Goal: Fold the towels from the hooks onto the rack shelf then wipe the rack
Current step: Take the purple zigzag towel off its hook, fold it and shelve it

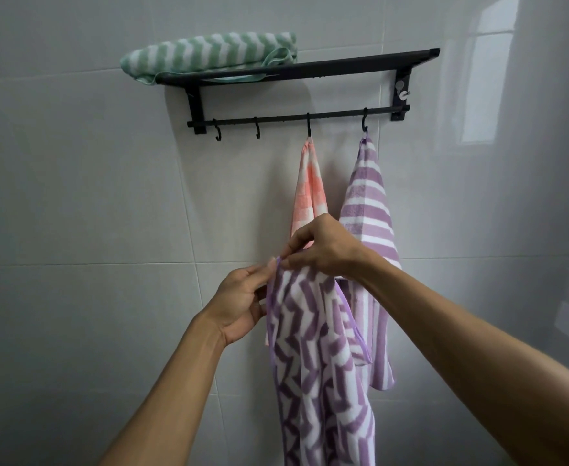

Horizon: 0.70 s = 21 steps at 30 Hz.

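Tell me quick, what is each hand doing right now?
Left hand: closed, pinching the top edge of the purple zigzag towel.
Right hand: closed, pinching the same towel's top edge.

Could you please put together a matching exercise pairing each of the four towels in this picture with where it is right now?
Things
1. green towel
2. pink towel
3. purple striped towel
4. purple zigzag towel

Places
A. hanging from the rightmost hook
B. held at its top edge by the left hand and the right hand
C. lying folded on the rack shelf
D. hanging from the third hook from the left

Pairs: 1-C, 2-D, 3-A, 4-B
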Tool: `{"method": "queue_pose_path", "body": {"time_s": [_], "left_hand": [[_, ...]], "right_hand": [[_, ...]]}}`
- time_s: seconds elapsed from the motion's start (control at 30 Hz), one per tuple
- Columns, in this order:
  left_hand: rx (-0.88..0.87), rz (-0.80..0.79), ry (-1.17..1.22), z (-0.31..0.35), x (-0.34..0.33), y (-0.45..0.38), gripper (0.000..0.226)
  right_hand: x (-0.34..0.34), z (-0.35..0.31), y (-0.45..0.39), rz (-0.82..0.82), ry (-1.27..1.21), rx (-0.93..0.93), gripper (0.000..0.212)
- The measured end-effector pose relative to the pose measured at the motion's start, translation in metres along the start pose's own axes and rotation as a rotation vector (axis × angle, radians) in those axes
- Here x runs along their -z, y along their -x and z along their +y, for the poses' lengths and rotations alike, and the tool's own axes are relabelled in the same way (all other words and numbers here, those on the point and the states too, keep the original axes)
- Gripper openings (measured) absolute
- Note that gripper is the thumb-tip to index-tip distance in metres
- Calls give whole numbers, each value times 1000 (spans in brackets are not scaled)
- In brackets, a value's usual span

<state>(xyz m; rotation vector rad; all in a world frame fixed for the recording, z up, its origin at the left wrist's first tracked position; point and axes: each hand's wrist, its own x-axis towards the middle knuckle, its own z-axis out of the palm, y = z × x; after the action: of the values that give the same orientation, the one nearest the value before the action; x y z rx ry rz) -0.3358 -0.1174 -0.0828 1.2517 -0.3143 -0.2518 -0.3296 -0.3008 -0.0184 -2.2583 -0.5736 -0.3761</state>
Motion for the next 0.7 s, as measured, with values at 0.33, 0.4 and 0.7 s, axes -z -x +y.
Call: {"method": "queue_pose_path", "body": {"time_s": [0.33,0.4,0.7], "left_hand": [[-242,207,-183,19,20,-11,14],[-291,256,-223,30,32,-14,12],[-393,480,-704,60,123,-14,22]], "right_hand": [[-7,22,16,-209,-158,-257,54],[-14,38,27,-401,-302,-355,65],[24,53,31,-579,718,-538,70]]}}
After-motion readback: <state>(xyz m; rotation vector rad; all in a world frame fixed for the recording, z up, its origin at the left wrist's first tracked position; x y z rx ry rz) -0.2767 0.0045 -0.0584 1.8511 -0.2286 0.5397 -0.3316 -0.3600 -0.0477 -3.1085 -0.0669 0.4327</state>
